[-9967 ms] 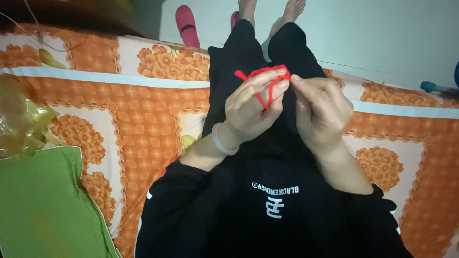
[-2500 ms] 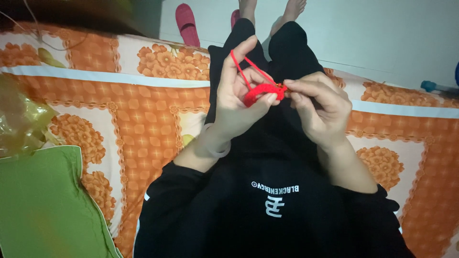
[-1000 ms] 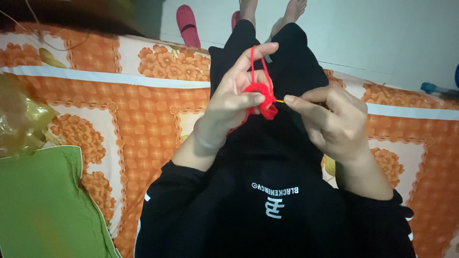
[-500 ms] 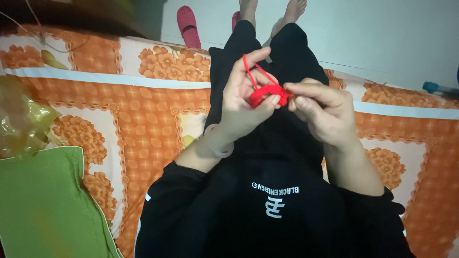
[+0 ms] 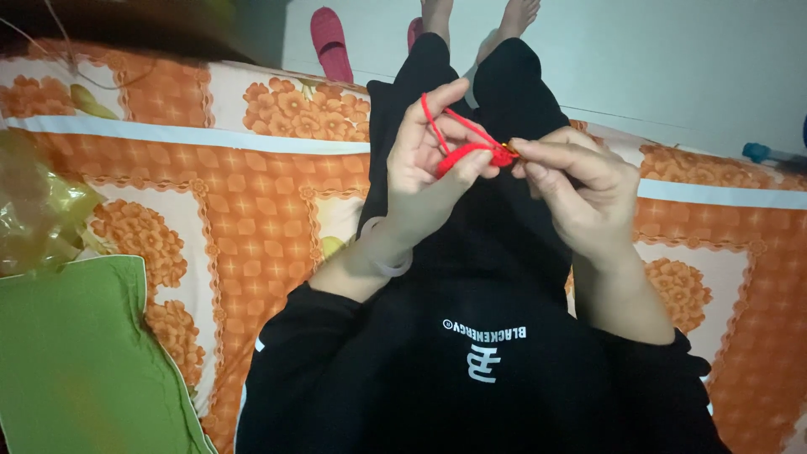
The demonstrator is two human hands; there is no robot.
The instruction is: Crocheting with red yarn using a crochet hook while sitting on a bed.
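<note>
Hands have come back together since a second ago, left hand (image 5: 424, 172) pinching small red yarn piece (image 5: 462, 155) with strand looped over its finger, right hand (image 5: 580, 189) closed on a thin hook touching the yarn, above black-trousered lap, orange flowered bedsheet (image 5: 252, 210) underneath, green cloth (image 5: 76, 353) at its left edge.

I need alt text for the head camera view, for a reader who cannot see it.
Two bare hands work a small red crochet piece over a lap in black clothes: the left hand holds it with red yarn over the forefinger, the right hand pinches beside it. Orange floral bedsheet lies beneath.
</note>
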